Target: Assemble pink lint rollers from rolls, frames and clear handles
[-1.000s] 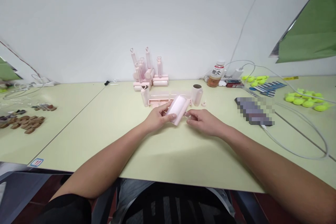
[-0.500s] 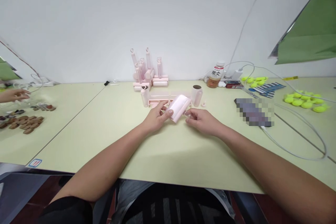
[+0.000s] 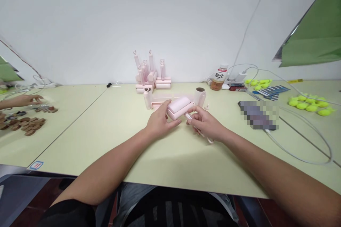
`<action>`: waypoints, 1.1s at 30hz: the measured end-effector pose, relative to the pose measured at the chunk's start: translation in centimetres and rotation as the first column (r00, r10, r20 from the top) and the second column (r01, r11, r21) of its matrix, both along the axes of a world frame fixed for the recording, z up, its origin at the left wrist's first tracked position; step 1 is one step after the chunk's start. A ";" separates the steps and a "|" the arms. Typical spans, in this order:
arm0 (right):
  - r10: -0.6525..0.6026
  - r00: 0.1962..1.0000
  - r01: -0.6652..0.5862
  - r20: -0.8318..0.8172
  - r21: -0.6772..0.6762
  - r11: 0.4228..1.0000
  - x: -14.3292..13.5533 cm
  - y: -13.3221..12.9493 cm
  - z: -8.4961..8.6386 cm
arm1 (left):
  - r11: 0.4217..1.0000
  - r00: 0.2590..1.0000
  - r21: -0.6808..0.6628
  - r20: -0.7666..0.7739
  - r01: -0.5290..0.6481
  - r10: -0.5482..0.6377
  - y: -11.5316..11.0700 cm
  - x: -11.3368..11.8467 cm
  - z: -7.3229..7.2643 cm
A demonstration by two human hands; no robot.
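Note:
A pale pink lint roller (image 3: pixel 179 108) with a rounded cover is held up over the table, tilted. My left hand (image 3: pixel 160 120) curls around its left end, thumb along the lower side. The fingers of my right hand (image 3: pixel 203 124) are closed on the roller's slim handle, whose pale end (image 3: pixel 210 141) sticks out below the palm. Just behind my hands stand two upright rolls, one on the left (image 3: pixel 148 98) and one on the right (image 3: pixel 199 97). Between them lie pink housing parts (image 3: pixel 157 105), partly hidden by the lint roller.
Several pink lint rollers (image 3: pixel 153 78) stand by the wall. To the right are a bottle (image 3: pixel 219 78), a phone (image 3: pixel 255 115) on a white cable, and yellow-green pieces (image 3: pixel 310 103). At far left, another person's hand (image 3: pixel 29 101) is above brown pieces (image 3: pixel 26 124).
The lint roller has turned, with its rounded cover now up and the handle showing in my right hand. My left thumb has slid off its face to below. The other person's hand moved right.

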State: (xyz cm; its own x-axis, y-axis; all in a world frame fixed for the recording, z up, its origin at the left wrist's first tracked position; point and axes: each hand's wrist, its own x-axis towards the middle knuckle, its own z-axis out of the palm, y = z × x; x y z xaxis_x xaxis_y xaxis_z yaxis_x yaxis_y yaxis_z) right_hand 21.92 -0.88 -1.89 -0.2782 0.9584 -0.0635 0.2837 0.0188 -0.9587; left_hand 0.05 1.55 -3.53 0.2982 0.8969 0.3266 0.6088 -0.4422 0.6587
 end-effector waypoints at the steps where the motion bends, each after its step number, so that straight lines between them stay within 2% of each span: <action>1: 0.029 0.998 -0.031 -0.061 -0.020 0.999 0.1 -0.2 0.4 | 1.000 0.999 0.008 0.034 -0.008 0.007 0.0 0.0 0.1; 4: 0.104 0.962 -0.119 -0.251 -0.044 0.992 0.4 -0.6 1.6 | 0.999 0.977 -0.053 0.211 -0.006 0.017 0.2 -0.1 0.2; 6: 0.100 0.957 -0.099 -0.274 0.019 0.995 0.6 -0.8 2.2 | 0.990 0.943 -0.139 0.331 0.018 0.030 0.4 -0.1 0.1; 9: 0.003 0.992 0.028 -0.125 0.246 0.969 0.3 -1.1 2.4 | 0.973 0.914 -0.225 0.402 0.040 0.056 0.5 0.2 -0.1; 12: -0.137 0.990 0.114 0.017 0.456 0.882 -0.4 -1.3 2.5 | 0.961 0.897 -0.268 0.439 0.067 0.059 0.2 0.6 0.0; 15: -0.210 0.971 0.097 0.119 0.602 0.793 -1.2 -0.8 3.5 | 0.948 0.872 -0.301 0.486 0.102 0.060 -0.1 0.8 0.3; 18: -0.245 0.946 0.040 0.212 0.675 0.737 -1.6 0.9 5.8 | 0.942 0.809 -0.312 0.581 0.123 0.087 -0.1 1.0 0.4; 20: -0.325 0.914 0.066 0.243 0.701 0.710 -2.0 2.8 8.0 | 0.937 0.750 -0.320 0.652 0.137 0.113 -0.1 1.2 0.2; 21: -0.384 0.893 0.099 0.234 0.729 0.677 -2.2 4.0 9.0 | 0.932 0.733 -0.334 0.667 0.140 0.129 -0.1 1.4 -0.1; 23: -0.422 0.881 0.122 0.216 0.757 0.642 -2.8 6.8 10.9 | 0.917 0.748 -0.368 0.650 0.155 0.134 -0.3 1.9 -0.7; 25: -0.441 0.865 0.122 0.239 0.752 0.647 -3.7 9.9 12.0 | 0.900 0.799 -0.384 0.597 0.207 0.071 -0.7 2.4 -1.4; 27: -0.448 0.836 0.114 0.318 0.697 0.708 -4.7 12.9 12.1 | 0.879 0.839 -0.389 0.544 0.274 -0.021 -1.1 2.7 -2.0; 30: -0.460 0.761 0.102 0.458 0.616 0.781 -6.3 17.0 10.5 | 0.859 0.867 -0.408 0.491 0.310 -0.080 -1.5 2.7 -2.3; 33: -0.431 0.747 0.089 0.505 0.567 0.819 -7.7 20.0 8.3 | 0.847 0.878 -0.429 0.472 0.313 -0.085 -1.5 2.5 -2.3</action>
